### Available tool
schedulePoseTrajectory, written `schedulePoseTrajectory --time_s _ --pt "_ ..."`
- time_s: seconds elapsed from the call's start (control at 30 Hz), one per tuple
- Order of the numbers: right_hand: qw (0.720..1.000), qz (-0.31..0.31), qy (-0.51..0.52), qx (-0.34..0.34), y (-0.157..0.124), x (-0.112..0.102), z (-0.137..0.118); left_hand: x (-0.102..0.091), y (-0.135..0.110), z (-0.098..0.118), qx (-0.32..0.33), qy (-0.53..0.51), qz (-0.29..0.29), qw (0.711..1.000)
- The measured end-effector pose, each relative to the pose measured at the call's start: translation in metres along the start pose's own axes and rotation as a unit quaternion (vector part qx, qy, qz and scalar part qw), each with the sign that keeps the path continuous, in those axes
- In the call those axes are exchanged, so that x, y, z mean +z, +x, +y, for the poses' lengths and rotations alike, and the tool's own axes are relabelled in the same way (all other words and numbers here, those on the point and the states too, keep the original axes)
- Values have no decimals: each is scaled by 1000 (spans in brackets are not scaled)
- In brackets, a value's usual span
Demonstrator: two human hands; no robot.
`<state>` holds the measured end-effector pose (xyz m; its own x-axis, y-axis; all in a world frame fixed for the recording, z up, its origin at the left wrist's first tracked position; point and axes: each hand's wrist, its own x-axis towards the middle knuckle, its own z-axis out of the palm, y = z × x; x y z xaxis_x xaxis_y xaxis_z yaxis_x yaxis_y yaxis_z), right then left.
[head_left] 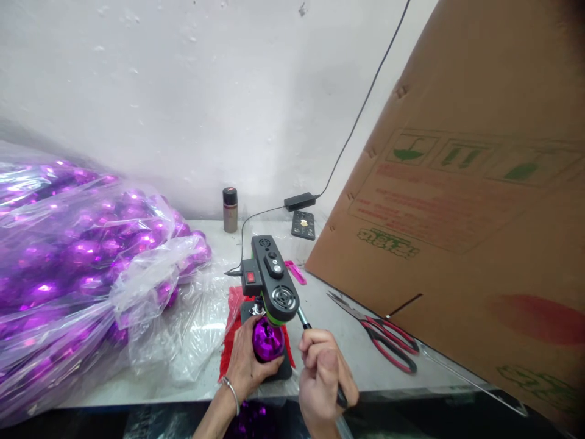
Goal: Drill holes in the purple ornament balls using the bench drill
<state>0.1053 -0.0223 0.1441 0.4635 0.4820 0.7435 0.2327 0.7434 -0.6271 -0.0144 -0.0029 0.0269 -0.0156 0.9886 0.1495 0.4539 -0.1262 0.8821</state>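
Note:
My left hand, with a bracelet at the wrist, is wrapped round a shiny purple ball and keeps it under the front end of a small black bench machine that looks like a drill press. The underside of the machine's head, where it meets the ball, is hidden. A metal lever with a black grip runs out from the machine's right side, and my right hand is closed on it. Beneath the machine lie its dark base and a red cloth.
Left, a clear plastic bag is full of purple balls. Red-handled scissors lie right, by a large cardboard box. Behind stand a dark-capped bottle, a power adapter with its cord, and a small dark flat object.

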Motion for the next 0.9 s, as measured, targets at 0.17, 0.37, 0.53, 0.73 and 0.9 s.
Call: schedulePoseTrajectory --time_s 0.17,0.37,0.53,0.73,0.9 --pt "1000 0 2 2 -2 0 1 -1 0 0 -3 -3 -11 1000" --pt "1000 5 0 4 -6 1 4 -1 0 1 -6 3 -15 1000" --pt "1000 -5 1 -4 -16 -2 7 -2 1 5 -6 3 -16 1000" --pt "999 -19 1 -33 -34 -11 27 -2 -1 4 1 -10 -11 1000" --pt "998 -47 -3 -29 -17 -15 18 -2 2 5 -15 -5 -19 1000"
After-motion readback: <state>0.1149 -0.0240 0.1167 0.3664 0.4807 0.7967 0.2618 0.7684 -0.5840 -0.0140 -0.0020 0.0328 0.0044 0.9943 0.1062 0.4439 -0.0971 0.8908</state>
